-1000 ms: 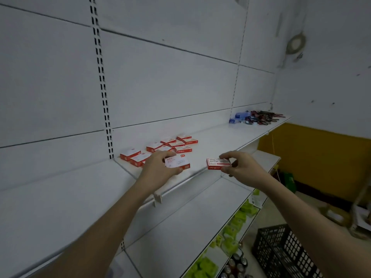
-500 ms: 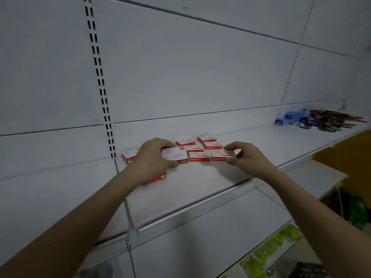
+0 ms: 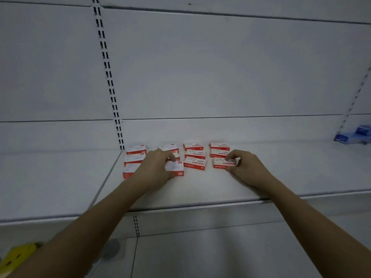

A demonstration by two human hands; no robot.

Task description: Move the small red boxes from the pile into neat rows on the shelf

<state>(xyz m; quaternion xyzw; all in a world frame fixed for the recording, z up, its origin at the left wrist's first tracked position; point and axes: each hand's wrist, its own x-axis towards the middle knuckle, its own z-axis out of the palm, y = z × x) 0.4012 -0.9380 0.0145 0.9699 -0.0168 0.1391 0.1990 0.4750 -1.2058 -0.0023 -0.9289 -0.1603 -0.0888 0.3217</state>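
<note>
Blue packets [image 3: 355,135] (blurred, perhaps boxes) far right; yellow object [image 3: 18,255] bottom-left.

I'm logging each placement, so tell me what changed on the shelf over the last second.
Both hands carried a red box in from the shelf's front edge. The right hand has set its box down at the front of the rightmost column; the left hand has brought its box to the front of the second column. Both grips remain closed. The rows behind and the blue packs stayed put.

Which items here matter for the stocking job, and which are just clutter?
Job items:
small red-and-white cardboard boxes
white metal shelf
left hand
right hand

Lying about:
blue packets, far right
yellow object, bottom left
</note>
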